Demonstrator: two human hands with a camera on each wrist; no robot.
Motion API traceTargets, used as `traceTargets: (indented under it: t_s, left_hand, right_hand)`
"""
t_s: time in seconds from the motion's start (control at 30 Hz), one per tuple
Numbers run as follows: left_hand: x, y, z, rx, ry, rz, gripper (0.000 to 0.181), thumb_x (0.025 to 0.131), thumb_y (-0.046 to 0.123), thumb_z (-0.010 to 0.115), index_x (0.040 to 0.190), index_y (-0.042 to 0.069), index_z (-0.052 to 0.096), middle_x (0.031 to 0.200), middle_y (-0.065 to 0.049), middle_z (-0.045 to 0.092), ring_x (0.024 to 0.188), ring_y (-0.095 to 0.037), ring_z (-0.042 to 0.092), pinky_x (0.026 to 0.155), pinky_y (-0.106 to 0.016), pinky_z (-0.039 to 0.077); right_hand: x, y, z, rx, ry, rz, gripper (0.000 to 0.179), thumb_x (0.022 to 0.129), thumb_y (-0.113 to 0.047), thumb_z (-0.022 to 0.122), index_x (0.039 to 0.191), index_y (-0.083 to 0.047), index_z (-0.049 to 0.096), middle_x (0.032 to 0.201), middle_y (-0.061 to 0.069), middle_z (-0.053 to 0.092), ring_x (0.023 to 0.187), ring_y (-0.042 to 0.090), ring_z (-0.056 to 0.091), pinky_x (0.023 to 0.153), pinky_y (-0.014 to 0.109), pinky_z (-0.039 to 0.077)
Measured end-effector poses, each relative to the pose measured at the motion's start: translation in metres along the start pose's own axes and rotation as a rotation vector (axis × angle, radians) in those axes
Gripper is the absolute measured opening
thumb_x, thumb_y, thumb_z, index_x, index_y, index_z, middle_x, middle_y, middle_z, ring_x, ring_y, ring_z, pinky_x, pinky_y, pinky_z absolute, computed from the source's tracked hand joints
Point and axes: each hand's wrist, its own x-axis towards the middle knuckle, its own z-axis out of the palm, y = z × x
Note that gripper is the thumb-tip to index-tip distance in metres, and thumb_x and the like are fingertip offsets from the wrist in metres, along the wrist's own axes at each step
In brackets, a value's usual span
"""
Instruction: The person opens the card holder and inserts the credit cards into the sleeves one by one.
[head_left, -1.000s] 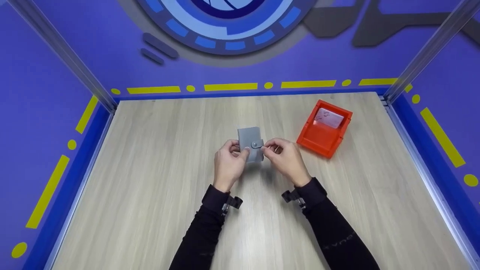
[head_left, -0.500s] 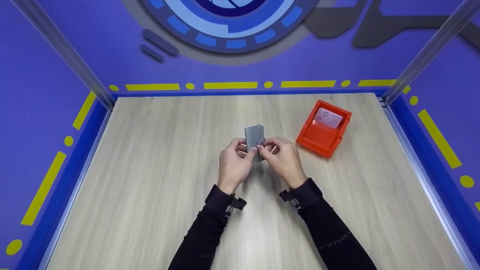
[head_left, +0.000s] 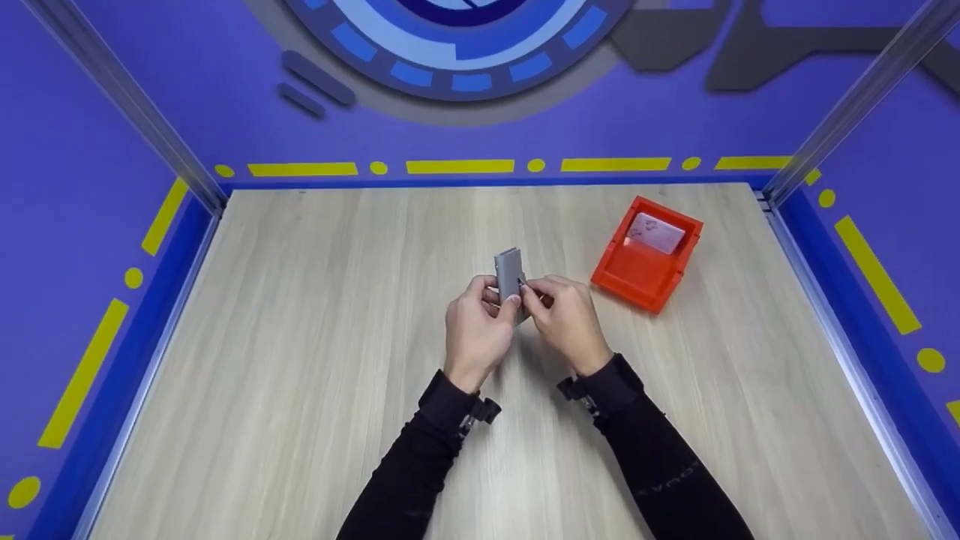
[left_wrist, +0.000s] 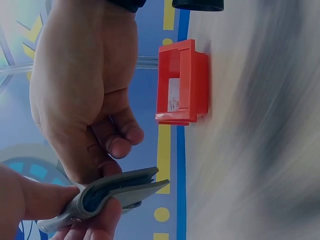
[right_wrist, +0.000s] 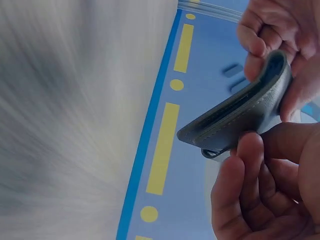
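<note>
A small grey card wallet (head_left: 507, 271) is held up above the table, folded and turned almost edge-on in the head view. My left hand (head_left: 480, 336) grips it by the spine side, thumb on the near face and fingers behind. At its opposite edge, my right hand (head_left: 571, 321) pinches the wallet's snap strap between thumb and index finger, mostly covering the strap. In the left wrist view the wallet (left_wrist: 131, 189) shows its curved spine and parted covers. Stitching runs along the wallet (right_wrist: 245, 112) in the right wrist view, with the strap's loop under it.
A red plastic bin (head_left: 637, 289) stands right of the hands, toward the back, with a pinkish printed card (head_left: 655, 233) lying inside. Purple-blue panels (head_left: 465, 139) with yellow marks wall the wooden table (head_left: 315, 337) at the back and both sides.
The wallet has been turned from its strap face toward edge-on, and has shifted slightly right. My left hand has moved right with it. The right hand stays at the strap side.
</note>
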Motion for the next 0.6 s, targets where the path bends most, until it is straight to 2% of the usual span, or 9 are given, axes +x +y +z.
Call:
traceTargets:
  t_s: [0.2, 0.47, 0.6]
  left_hand:
    - [0.001, -0.002, -0.001, -0.04, 0.0, -0.013, 0.02, 0.096, 0.017, 0.08, 0.115, 0.011, 0.077, 0.087, -0.001, 0.078, 0.071, -0.009, 0.069, 0.067, -0.031, 0.053]
    - [0.002, -0.004, -0.002, -0.111, -0.029, -0.057, 0.023, 0.097, 0.013, 0.08, 0.12, 0.009, 0.076, 0.094, -0.005, 0.081, 0.074, -0.011, 0.072, 0.067, -0.029, 0.054]
    - [0.006, -0.004, -0.005, -0.123, -0.043, -0.056, 0.025, 0.098, 0.013, 0.079, 0.122, 0.008, 0.076, 0.098, -0.005, 0.082, 0.075, -0.012, 0.073, 0.068, -0.029, 0.055]
  right_hand:
    - [-0.001, 0.0, -0.001, 0.043, 0.006, 0.018, 0.011, 0.101, -0.007, 0.075, 0.095, -0.001, 0.082, 0.085, 0.011, 0.079, 0.071, 0.017, 0.069, 0.065, 0.032, 0.059]
    - [0.002, 0.005, -0.01, 0.153, -0.009, 0.133, 0.012, 0.099, -0.007, 0.073, 0.094, -0.002, 0.082, 0.08, 0.008, 0.076, 0.069, 0.016, 0.064, 0.063, 0.022, 0.053]
    - [0.007, 0.008, -0.017, 0.17, 0.018, 0.174, 0.012, 0.098, -0.008, 0.074, 0.096, -0.003, 0.084, 0.075, 0.007, 0.074, 0.065, 0.017, 0.062, 0.059, 0.02, 0.049]
